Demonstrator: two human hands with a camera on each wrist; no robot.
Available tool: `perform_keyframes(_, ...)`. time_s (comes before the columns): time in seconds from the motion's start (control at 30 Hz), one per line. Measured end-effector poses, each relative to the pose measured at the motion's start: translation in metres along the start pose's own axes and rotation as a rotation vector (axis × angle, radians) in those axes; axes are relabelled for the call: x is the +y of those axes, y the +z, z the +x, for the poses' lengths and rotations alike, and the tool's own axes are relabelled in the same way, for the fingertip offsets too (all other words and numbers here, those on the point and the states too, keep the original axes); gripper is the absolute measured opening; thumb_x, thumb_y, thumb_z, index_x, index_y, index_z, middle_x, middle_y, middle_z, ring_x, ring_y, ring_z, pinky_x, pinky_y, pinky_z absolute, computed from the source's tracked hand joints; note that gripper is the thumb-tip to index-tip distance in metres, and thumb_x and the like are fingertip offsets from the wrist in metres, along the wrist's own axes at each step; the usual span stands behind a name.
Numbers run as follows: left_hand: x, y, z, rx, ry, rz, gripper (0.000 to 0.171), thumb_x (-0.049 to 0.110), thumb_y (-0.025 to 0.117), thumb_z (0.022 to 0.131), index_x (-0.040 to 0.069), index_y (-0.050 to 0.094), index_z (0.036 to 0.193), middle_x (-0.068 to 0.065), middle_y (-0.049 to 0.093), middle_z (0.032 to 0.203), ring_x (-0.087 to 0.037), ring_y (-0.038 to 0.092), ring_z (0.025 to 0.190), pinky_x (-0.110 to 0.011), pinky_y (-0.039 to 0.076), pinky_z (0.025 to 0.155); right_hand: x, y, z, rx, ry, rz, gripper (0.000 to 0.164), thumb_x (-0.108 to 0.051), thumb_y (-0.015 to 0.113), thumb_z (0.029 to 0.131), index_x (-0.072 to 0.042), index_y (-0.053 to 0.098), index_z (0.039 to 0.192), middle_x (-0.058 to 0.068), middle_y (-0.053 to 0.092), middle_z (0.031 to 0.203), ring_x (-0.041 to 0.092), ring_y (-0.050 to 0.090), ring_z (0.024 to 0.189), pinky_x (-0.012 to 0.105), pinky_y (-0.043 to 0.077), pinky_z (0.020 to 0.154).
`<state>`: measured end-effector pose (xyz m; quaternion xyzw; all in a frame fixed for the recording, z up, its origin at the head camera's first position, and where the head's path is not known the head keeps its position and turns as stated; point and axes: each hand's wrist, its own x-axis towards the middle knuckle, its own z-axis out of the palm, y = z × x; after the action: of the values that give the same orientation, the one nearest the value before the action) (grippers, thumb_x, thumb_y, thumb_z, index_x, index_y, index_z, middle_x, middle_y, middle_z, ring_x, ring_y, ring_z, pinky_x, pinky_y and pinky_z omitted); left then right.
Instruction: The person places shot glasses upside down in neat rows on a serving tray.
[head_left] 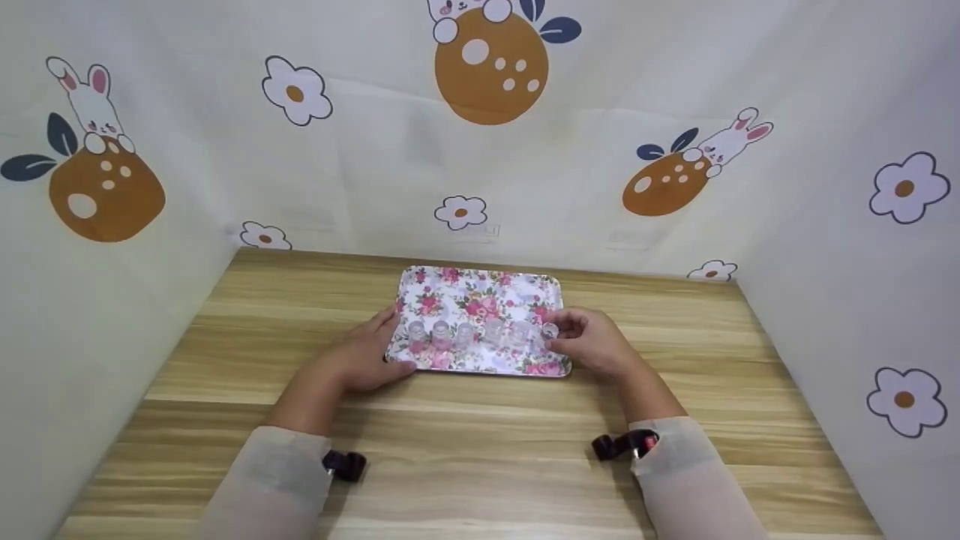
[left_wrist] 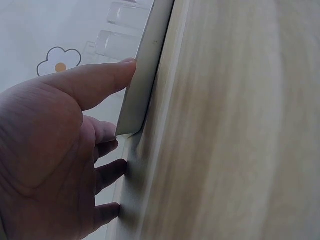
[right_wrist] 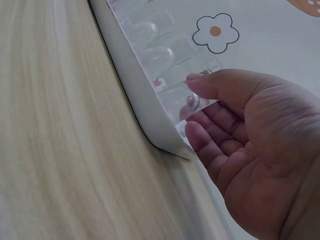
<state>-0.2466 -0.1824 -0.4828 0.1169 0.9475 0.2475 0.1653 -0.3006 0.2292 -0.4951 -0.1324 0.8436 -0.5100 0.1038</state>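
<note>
A flowered tray (head_left: 495,371) lies on the table with several small clear glasses (head_left: 493,332) standing in a row across its front half. My left hand (head_left: 364,354) holds the tray's front left corner. In the left wrist view its thumb (left_wrist: 107,82) lies on the front rim, and the index finger touches the corner. At the right end of the row, my right hand (head_left: 596,345) pinches the last glass (head_left: 550,331) between thumb and fingers. This glass (right_wrist: 179,102) stands upright in the right wrist view, its far side partly hidden by the fingers.
The wood-grain table (head_left: 480,450) reaches back to a cloth wall (head_left: 360,172) printed with rabbits and flowers. More cloth closes off the left and right sides. Dark wrist mounts (head_left: 346,465) stick out from both sleeves.
</note>
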Motion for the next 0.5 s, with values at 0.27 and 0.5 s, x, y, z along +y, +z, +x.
perform_keyframes(0.27,-0.0015,0.0,0.001,0.008,0.011,0.023,0.102,0.058,0.065,0.101,0.009,0.011,0.173,-0.012,0.004,0.183,-0.049,0.014,0.166,-0.067,0.019,0.134,-0.0009,0.0011,0.0,-0.005,0.002,0.005,0.04,-0.004,0.084,0.088,-0.001,0.073,0.127,0.017,0.076,0.121,0.016,0.072,0.1,0.02,0.062,0.087)
perform_keyframes(0.5,-0.0012,-0.0001,0.0003,0.011,0.013,0.029,0.102,0.055,0.065,0.101,0.008,0.011,0.173,-0.012,0.005,0.183,-0.049,0.014,0.166,-0.067,0.018,0.134,-0.0014,-0.0002,-0.0002,-0.005,0.001,0.023,0.048,-0.01,0.087,0.087,-0.005,0.073,0.133,0.015,0.074,0.136,0.019,0.073,0.108,0.019,0.062,0.09)
